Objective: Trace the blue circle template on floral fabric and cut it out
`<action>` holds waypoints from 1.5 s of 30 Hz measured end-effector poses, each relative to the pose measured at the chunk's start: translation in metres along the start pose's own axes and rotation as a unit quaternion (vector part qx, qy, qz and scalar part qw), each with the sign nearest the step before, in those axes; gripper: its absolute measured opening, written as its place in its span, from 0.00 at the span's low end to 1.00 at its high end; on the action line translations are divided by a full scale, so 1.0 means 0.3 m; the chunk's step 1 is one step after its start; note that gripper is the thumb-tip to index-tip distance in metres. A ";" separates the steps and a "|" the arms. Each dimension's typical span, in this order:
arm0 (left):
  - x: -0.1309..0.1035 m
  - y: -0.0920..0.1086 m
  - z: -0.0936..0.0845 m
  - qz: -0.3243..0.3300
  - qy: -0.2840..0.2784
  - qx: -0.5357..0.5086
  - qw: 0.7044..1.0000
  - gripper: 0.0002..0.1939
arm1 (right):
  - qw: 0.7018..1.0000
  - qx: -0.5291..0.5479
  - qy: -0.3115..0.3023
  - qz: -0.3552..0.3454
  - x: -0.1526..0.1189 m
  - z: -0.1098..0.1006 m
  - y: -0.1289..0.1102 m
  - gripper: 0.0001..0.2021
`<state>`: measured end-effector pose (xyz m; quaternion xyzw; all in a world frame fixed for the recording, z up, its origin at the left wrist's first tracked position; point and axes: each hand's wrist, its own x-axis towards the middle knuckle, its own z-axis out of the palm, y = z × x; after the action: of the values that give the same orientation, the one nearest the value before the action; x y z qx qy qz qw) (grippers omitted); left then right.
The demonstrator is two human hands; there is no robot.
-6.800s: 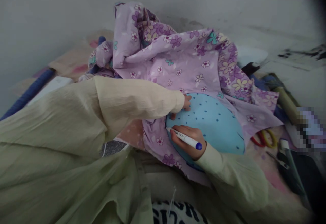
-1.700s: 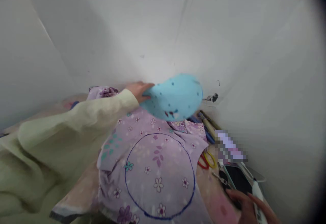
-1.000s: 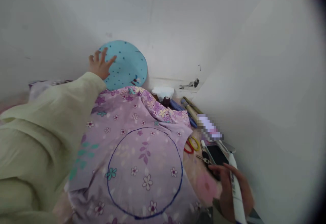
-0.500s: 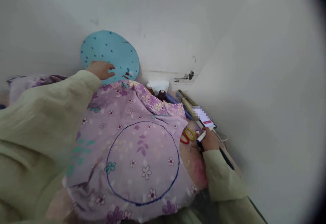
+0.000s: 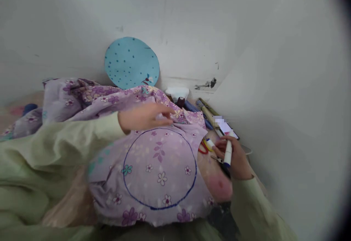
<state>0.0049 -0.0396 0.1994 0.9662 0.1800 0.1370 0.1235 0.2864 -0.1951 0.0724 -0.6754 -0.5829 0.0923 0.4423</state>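
Purple floral cloth [image 5: 170,164] lies spread before me, with a dark blue circle drawn on it. My left hand [image 5: 146,117] hovers over the cloth near the circle's upper edge, slightly blurred, its fingers apart and holding nothing. At the right, my right hand [image 5: 236,157] is closed on a white marker [image 5: 227,152] with a blue end. A small white cap-like piece [image 5: 210,143] is by that hand's fingertips. Red and yellow scissor handles [image 5: 204,147] stick out beside the cloth, and small metal snips [image 5: 217,159] lie near my right hand.
A blue dotted round panel [image 5: 131,64] leans against the wall. Along the wall are a white bowl [image 5: 178,93], a dark thread spool [image 5: 180,102], rolled materials [image 5: 208,114] and a lit phone [image 5: 225,126]. A blue object [image 5: 29,108] sits at the left.
My left hand has left the round panel and moved right and down over the cloth. My right hand has come nearer, and the marker now stands more upright. The view has shifted slightly.
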 end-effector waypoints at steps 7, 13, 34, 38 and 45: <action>-0.056 0.193 0.169 0.043 -0.103 -0.147 0.983 0.18 | 0.979 0.045 -0.090 -0.175 -0.071 0.053 -0.335 0.13; -0.107 0.186 0.197 -0.028 -0.056 -0.280 0.958 0.10 | 0.977 0.054 -0.072 -0.192 -0.075 0.070 -0.346 0.10; 0.001 -0.092 0.511 -0.050 -0.067 -0.060 0.995 0.12 | 0.952 0.273 0.055 0.128 0.235 0.288 0.015 0.11; 0.057 -0.176 0.592 -0.040 -0.079 -0.030 0.996 0.13 | 0.956 0.245 0.059 0.150 0.257 0.400 0.105 0.16; 0.084 -0.248 0.616 -0.030 -0.117 -0.009 0.993 0.19 | 0.966 0.193 0.048 0.164 0.246 0.440 0.200 0.16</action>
<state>0.0612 0.0024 0.0112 0.9686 0.1919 0.0212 0.1566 0.2666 -0.0621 -0.0193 -0.6670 -0.4131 0.2418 0.5710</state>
